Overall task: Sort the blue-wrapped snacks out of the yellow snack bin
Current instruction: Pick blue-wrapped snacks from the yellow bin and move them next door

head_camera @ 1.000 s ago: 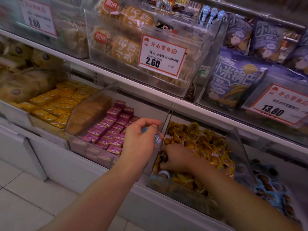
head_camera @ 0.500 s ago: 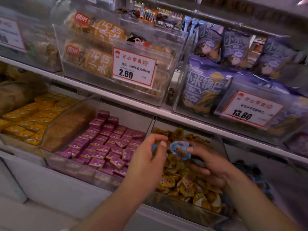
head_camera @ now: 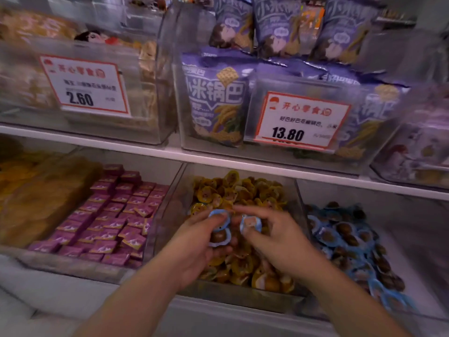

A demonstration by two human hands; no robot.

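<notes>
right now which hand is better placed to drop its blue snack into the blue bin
Right. The right hand pinches a blue-wrapped snack and sits nearer the blue snack bin, which lies just to its right. The left hand, also holding blue-wrapped snacks, would have to cross over it.

— How is the light here?

— It is soft and a little dim, with weak shadows under the shelf board (head_camera: 243, 164).

— Is the picture sharp?

— No. Motion blur smears almost everything, most strongly at the edges. The price tag (head_camera: 301, 120) reads well; the clear bins (head_camera: 167, 132) show pale glare. Straight lines bend near the corners.
</notes>
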